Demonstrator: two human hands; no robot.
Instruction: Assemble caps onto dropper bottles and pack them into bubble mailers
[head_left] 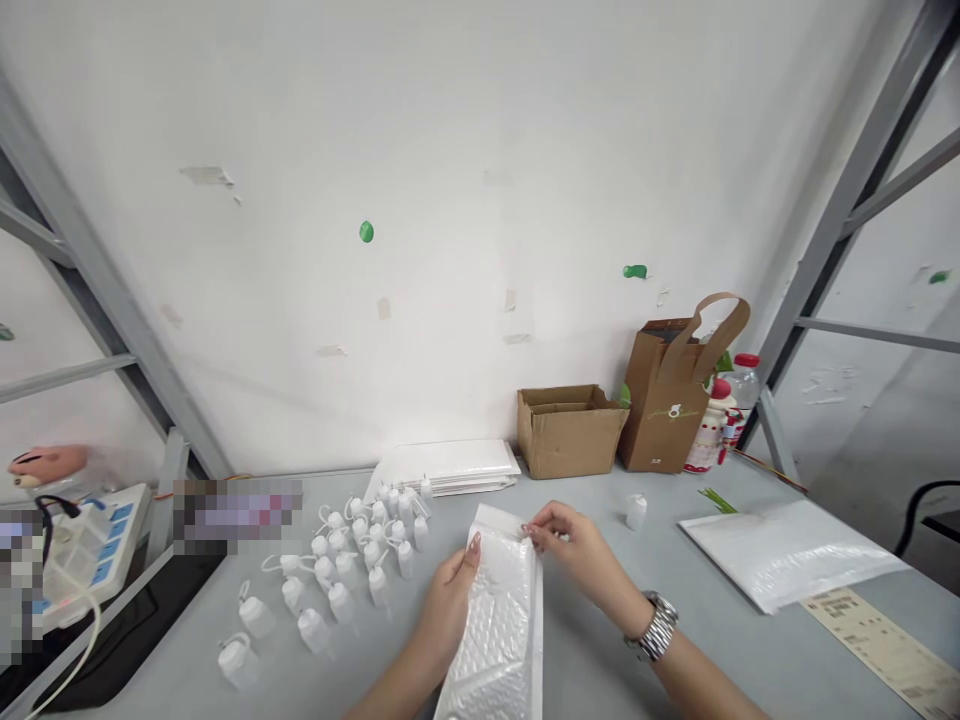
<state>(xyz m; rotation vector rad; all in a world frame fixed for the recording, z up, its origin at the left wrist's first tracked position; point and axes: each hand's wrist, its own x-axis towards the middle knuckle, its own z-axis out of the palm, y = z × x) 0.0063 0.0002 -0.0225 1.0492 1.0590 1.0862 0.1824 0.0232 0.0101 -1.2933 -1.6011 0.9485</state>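
Note:
A white bubble mailer [499, 620] stands tilted in front of me, its flap end pointing away. My left hand [452, 595] grips its left edge, thumb on the front face. At the mailer's upper right corner, my right hand [564, 540] pinches the edge by the flap with thumb and fingertips. A metal watch sits on the right wrist. To the left, several small white capped bottles [341, 600] with loop straps stand on the grey table [592, 650]. One more small bottle [636, 511] stands by itself to the right.
A stack of white mailers [442, 465] lies at the back beside a cardboard box [571, 440] and a brown paper bag [660, 410]. A larger white mailer [795, 550] and a printed paper slip [885, 645] lie right. A power strip [97, 560] is far left.

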